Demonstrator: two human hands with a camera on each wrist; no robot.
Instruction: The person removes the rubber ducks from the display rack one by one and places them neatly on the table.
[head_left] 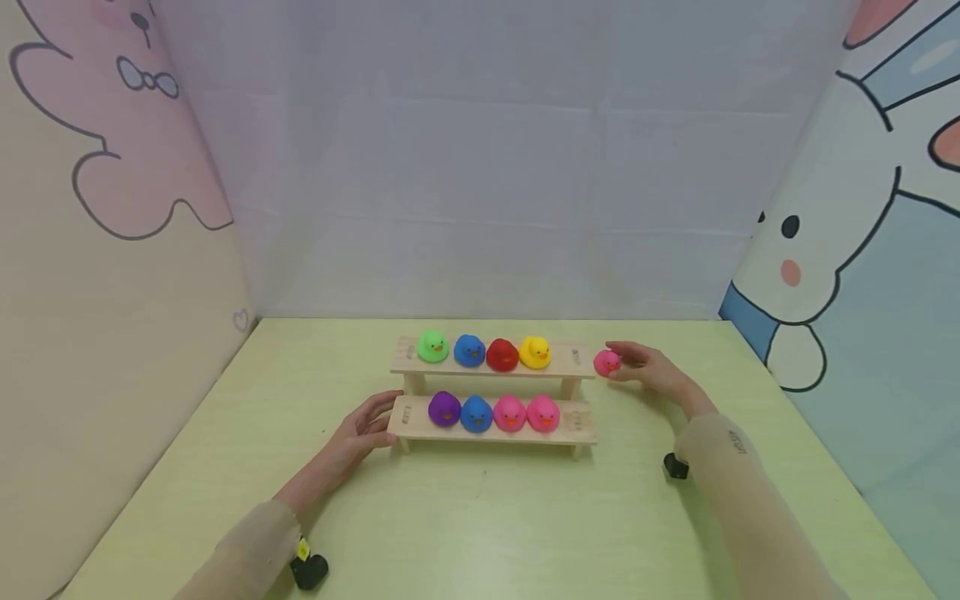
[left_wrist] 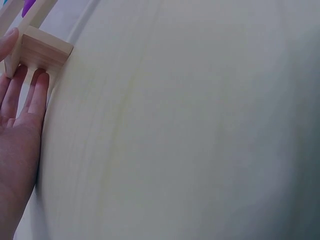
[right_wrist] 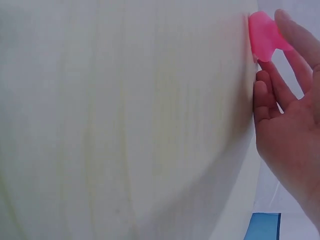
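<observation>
A pink rubber duck (head_left: 607, 362) is pinched between the thumb and fingers of my right hand (head_left: 648, 371), low over the table just right of the upper shelf. The right wrist view shows the same pink duck (right_wrist: 263, 36) at the fingertips. My left hand (head_left: 363, 429) holds the left end of the lower wooden shelf (head_left: 408, 419), thumb in front and fingers behind. On that shelf sit a purple duck (head_left: 445, 409), a blue duck (head_left: 477, 414) and two pink ducks (head_left: 510, 413). Wood at the shelf's end (left_wrist: 47, 47) meets the left fingertips.
Behind stands the upper wooden shelf (head_left: 577, 360), bearing a green duck (head_left: 432, 347), a blue duck (head_left: 470, 351), a red duck (head_left: 502, 356) and a yellow duck (head_left: 536, 352). The pale green table (head_left: 480, 525) ends at a white back curtain (head_left: 487, 167), with printed side panels.
</observation>
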